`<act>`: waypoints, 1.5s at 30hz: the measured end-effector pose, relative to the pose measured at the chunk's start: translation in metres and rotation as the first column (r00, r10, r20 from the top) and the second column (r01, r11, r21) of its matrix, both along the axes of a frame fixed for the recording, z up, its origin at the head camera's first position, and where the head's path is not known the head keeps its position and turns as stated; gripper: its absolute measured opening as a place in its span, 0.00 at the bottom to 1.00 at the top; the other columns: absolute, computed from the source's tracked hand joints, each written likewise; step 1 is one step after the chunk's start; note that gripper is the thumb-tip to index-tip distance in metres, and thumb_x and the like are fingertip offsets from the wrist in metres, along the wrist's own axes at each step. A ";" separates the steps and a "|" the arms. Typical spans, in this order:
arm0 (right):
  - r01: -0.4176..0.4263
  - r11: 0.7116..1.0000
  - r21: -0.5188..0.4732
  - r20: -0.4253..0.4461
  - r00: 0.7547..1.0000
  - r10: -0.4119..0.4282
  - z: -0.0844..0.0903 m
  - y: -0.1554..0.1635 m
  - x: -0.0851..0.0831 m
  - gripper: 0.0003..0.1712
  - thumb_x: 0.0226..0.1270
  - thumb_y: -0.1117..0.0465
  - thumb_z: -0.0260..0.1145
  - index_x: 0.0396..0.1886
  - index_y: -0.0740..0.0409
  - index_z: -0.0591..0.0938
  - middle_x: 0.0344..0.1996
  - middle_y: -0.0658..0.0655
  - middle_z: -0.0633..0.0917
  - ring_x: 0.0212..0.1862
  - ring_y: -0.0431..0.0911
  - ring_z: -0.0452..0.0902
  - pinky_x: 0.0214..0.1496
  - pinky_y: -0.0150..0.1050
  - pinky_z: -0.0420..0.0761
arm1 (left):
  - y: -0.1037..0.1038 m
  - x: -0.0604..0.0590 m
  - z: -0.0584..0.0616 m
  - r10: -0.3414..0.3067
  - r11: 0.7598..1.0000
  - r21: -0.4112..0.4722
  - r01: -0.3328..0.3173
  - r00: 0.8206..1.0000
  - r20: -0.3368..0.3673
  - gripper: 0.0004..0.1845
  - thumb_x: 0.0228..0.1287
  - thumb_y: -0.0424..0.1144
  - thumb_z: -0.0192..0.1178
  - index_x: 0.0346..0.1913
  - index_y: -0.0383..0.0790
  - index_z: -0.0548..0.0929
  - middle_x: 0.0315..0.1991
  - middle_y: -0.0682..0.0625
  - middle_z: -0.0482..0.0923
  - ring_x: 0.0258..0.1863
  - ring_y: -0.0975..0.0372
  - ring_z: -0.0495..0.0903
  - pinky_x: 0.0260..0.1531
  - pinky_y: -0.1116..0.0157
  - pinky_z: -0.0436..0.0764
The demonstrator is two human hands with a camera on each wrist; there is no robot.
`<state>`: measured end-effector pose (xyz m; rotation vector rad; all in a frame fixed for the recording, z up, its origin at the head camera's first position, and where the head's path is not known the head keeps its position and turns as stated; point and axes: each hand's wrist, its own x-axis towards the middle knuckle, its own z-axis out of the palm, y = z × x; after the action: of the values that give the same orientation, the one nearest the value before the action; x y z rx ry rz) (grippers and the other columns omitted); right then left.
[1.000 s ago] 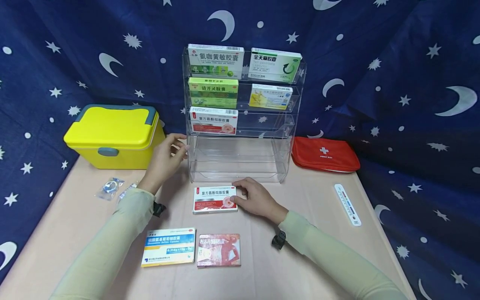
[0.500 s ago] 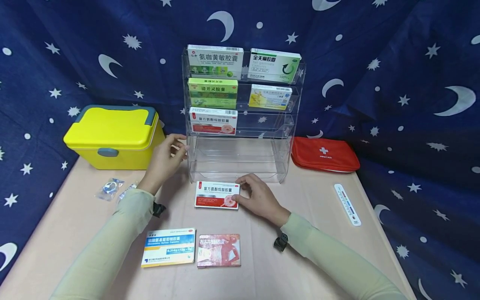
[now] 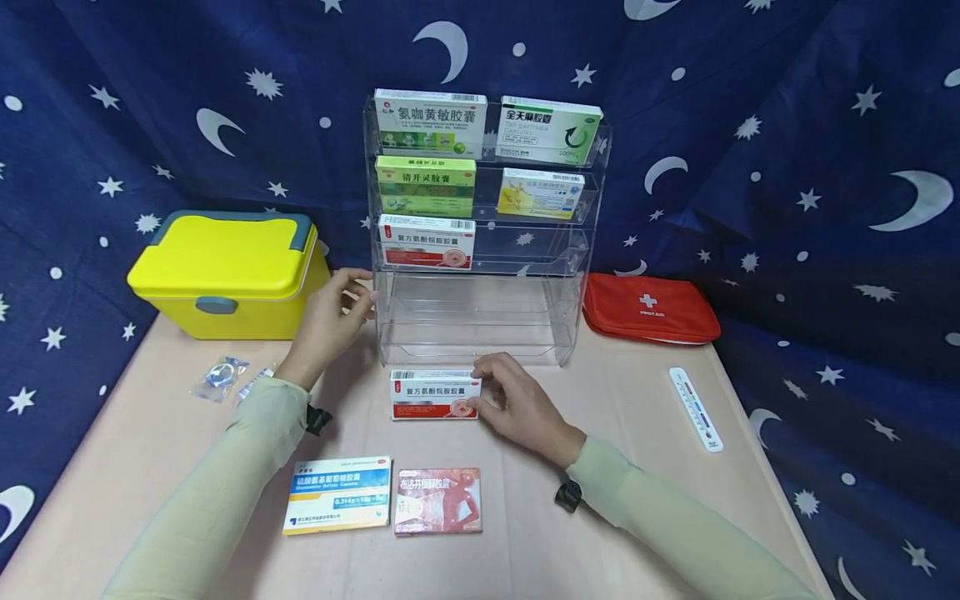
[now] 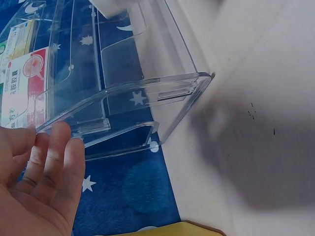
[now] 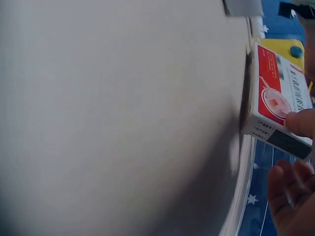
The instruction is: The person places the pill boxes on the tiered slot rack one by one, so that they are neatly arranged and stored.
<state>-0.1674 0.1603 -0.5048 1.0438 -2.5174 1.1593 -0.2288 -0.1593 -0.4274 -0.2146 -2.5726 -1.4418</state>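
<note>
My right hand [image 3: 525, 408] pinches the right end of a red and white medicine box [image 3: 427, 396] just in front of the clear display rack [image 3: 472, 354]. In the right wrist view the thumb presses the printed face of that box [image 5: 275, 93], while other fingers curl below its end. My left hand [image 3: 333, 321] is at the rack's left side. The left wrist view shows its thumb at the clear side edge of the rack [image 4: 133, 88], with the fingers bent alongside; the index finger is mostly hidden. A matching red and white box [image 3: 427, 243] stands in the rack's third tier.
Blue-white [image 3: 337, 494] and pink [image 3: 438, 502] medicine boxes lie in front. A yellow case [image 3: 225, 271] and small plastic packets [image 3: 221, 377] are at left; a red first-aid pouch [image 3: 648, 308] and white thermometer [image 3: 695, 410] at right. Several boxes fill the upper tiers.
My right hand has raised the red and white box slightly, then tipped it more upright, so its barcoded top side now shows. The left hand has stayed at the rack.
</note>
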 end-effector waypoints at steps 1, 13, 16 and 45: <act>-0.016 1.000 -0.001 -0.004 1.000 0.016 0.000 0.001 0.003 0.22 0.63 0.64 0.75 0.53 0.54 0.76 0.56 0.51 0.77 0.41 0.50 0.78 0.41 0.38 0.80 | 0.000 0.000 0.000 0.000 1.000 -0.001 0.000 1.000 0.000 0.17 0.74 0.40 0.62 0.61 0.39 0.77 0.41 0.44 0.80 0.34 0.49 0.85 0.31 0.63 0.80; -0.031 0.987 -0.158 0.058 0.997 0.041 0.013 0.009 -0.001 0.19 0.64 0.69 0.74 0.51 0.55 0.79 0.49 0.50 0.81 0.42 0.44 0.80 0.36 0.36 0.83 | 0.000 0.001 0.001 0.000 1.000 -0.008 0.000 1.000 0.004 0.17 0.75 0.41 0.61 0.61 0.39 0.76 0.40 0.44 0.80 0.33 0.53 0.85 0.29 0.64 0.81; 0.005 0.967 -0.253 0.054 0.999 0.008 0.041 0.019 -0.018 0.18 0.62 0.73 0.73 0.50 0.59 0.80 0.46 0.55 0.83 0.43 0.48 0.80 0.37 0.38 0.82 | 0.000 0.001 0.001 0.001 1.000 -0.007 -0.001 1.000 0.001 0.17 0.75 0.40 0.61 0.61 0.39 0.76 0.40 0.44 0.80 0.32 0.53 0.85 0.29 0.64 0.81; 0.310 0.942 -0.131 -0.160 0.931 -0.329 0.192 0.086 -0.120 0.12 0.71 0.63 0.69 0.52 0.55 0.84 0.45 0.48 0.82 0.47 0.40 0.76 0.43 0.32 0.76 | 0.000 -0.001 0.000 0.007 1.000 -0.005 -0.007 1.000 -0.009 0.16 0.74 0.38 0.62 0.60 0.39 0.77 0.40 0.45 0.81 0.33 0.51 0.85 0.32 0.65 0.80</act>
<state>-0.2870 0.2463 -0.3129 0.6466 -2.3445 1.0369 -0.2297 -0.1591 -0.4278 -0.2126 -2.5670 -1.4292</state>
